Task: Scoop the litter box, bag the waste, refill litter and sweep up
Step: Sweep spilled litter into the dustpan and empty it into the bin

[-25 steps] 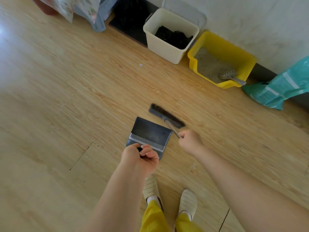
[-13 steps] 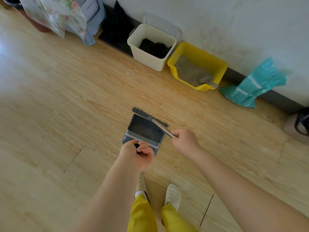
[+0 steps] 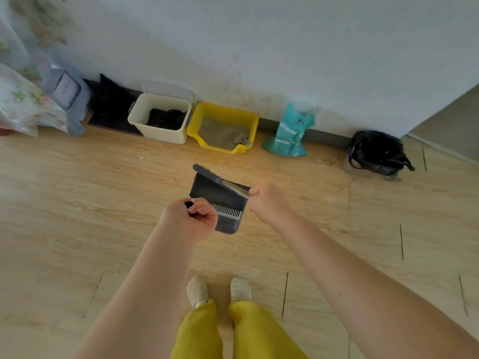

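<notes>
Illumination: soft, even daylight; the source is not identifiable. The wooden floor (image 3: 77,203) is brightest at the left edge, with pale, washed-out glare there. Shadows are faint and diffuse, with slight darkening under the yellow litter box (image 3: 223,125) and along the wall (image 3: 285,47) base. Overall sharpness is low; the floral cloth (image 3: 20,99) at far left is smeared. Wide-angle distortion bends the floor seams and stretches both forearms towards the lower corners.

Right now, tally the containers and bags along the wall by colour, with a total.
Yellow: 1, the litter box
Cream: 1, the bin
Teal: 1, the litter bag
Black: 2, the bag at the right and the bag left of the bin
Total: 5
</notes>
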